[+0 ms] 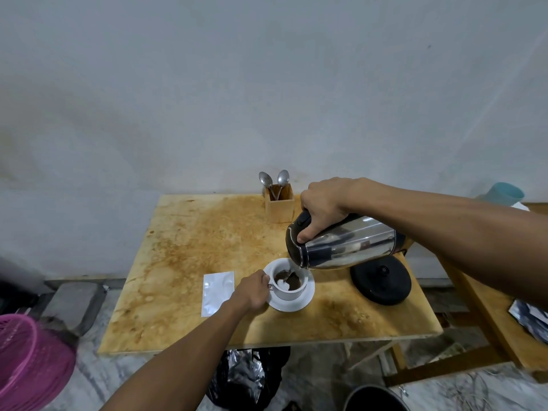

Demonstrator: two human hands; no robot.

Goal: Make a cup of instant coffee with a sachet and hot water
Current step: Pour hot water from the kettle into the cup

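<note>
A white cup (pixel 289 293) stands on a white saucer (pixel 305 301) near the middle of the stained wooden table (pixel 184 247). Brown coffee powder and white sugar lie inside the cup. My left hand (pixel 252 290) grips the cup's handle. My right hand (pixel 321 207) holds the black handle of a steel electric kettle (pixel 347 243), tipped sideways with its spout over the cup; a thin stream of water falls in. A silver sachet (pixel 217 293) lies flat just left of my left hand.
The kettle's black base (pixel 381 281) sits right of the saucer. A wooden holder (pixel 278 204) with two spoons stands at the table's back edge. A pink basket (pixel 29 360) is on the floor at left, a black bag (pixel 246 378) under the table, a second wooden table (pixel 504 315) at right.
</note>
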